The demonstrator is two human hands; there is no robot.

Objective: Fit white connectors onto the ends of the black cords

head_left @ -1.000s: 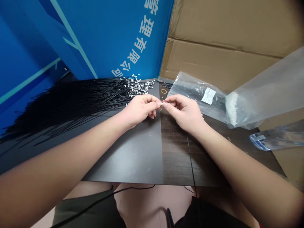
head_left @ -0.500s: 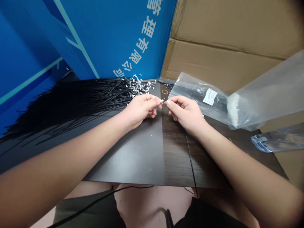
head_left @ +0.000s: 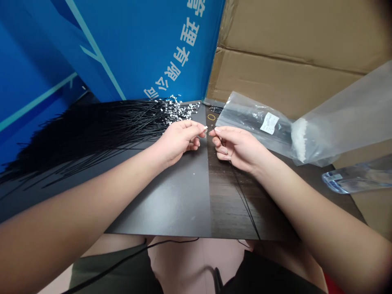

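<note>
My left hand [head_left: 179,141] rests just off the near right corner of the heap of black wires [head_left: 92,130]. Its thumb and forefinger are pinched shut on a small white clip [head_left: 206,128], and the other fingers are curled under. My right hand [head_left: 237,147] sits a little further right of the heap and faces the left one. Its thumb and forefinger are closed on the tip of a single black wire [head_left: 245,200]. That tip stands just short of the clip, with a sliver of gap between them; I cannot tell whether they touch. From my right hand the wire trails away from the heap, towards me, lying on the dark surface [head_left: 171,200] and running off its near edge. The heap itself fans out flat on the surface, and its white-capped ends bunch at its right side, close beyond my left knuckles. Just right of those capped ends, beyond both hands, lies a small yellow ring [head_left: 211,117]. Further right of the heap lies a labelled plastic bag [head_left: 257,120] with dark contents. Beyond that, well apart from the heap, a larger clear bag [head_left: 337,118] holds a clump of white pieces. A blue board [head_left: 137,49] with white lettering stands right behind the heap, and a cardboard box [head_left: 290,53] stands behind and to the right of it.
</note>
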